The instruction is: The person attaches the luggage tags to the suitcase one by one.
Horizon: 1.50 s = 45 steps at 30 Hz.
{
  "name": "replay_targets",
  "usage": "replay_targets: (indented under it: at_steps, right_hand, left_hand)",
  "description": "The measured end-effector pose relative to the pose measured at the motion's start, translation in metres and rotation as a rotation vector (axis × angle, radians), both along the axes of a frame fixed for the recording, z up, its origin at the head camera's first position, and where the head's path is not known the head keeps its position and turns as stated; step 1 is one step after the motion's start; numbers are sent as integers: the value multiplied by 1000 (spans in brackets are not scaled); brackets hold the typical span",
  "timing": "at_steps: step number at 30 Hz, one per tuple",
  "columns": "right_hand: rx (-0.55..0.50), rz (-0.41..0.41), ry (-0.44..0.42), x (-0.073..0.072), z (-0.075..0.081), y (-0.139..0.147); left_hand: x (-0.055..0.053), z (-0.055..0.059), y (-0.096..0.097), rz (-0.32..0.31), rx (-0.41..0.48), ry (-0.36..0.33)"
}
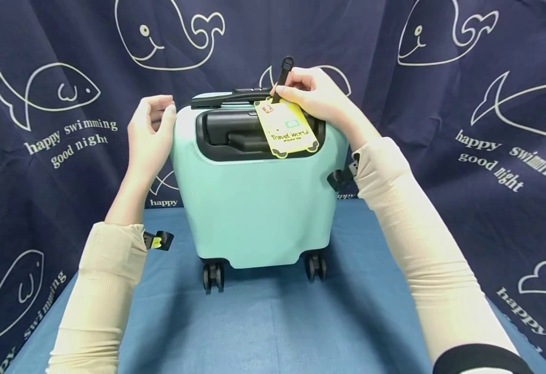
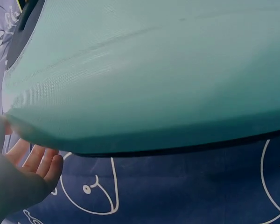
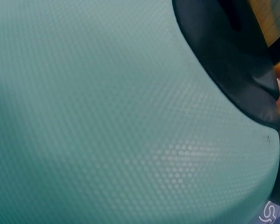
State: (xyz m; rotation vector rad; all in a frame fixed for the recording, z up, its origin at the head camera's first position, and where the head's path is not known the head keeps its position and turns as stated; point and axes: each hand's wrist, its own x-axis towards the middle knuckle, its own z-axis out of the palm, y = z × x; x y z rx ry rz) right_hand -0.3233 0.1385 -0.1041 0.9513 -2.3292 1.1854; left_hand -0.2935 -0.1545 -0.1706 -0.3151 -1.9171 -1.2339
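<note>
A mint-green suitcase (image 1: pixel 254 213) stands upright in the head view, with a black carry handle (image 1: pixel 235 97) across its top and a dark recess in its front face. My right hand (image 1: pixel 317 98) is at the top right, pinching the black strap (image 1: pixel 284 75) of a yellow luggage tag (image 1: pixel 286 130). The strap's end sticks up above the fingers, and the tag hangs face-out over the recess, reading "Travel World". At the suitcase's top left corner is my left hand (image 1: pixel 150 132), fingers loosely bent and holding nothing; in the left wrist view its fingers (image 2: pixel 45 163) lie along the shell's edge.
The suitcase stands on a blue cloth (image 1: pixel 249 322) on black caster wheels (image 1: pixel 214 276). Behind and on both sides hangs a navy curtain (image 1: pixel 58 192) printed with white whales and fish. Black straps (image 1: pixel 343 178) are around both wrists.
</note>
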Motion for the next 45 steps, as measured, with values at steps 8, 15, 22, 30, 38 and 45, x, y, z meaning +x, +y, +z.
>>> replay_targets:
  at_steps: [8, 15, 22, 30, 38, 45]
  right_hand:
    - [23, -20, 10, -3, -2, 2]
    - [35, -34, -2, -5, -4, 2]
    - [47, -53, 20, -6, -3, 1]
    - [42, -44, 10, -6, -2, -4]
    - [56, -60, 42, -3, 0, -6]
    - [57, -51, 59, -1, 0, -9]
  left_hand:
    - [-11, 19, 12, 49, -114, -1]
    - [-22, 33, 22, 59, -179, -42]
    - [-32, 49, 34, 67, -246, -46]
    - [-36, 73, 46, 60, -282, -81]
    - [-39, 84, 66, 29, -339, -120]
    - [-46, 87, 83, 1, -386, -150]
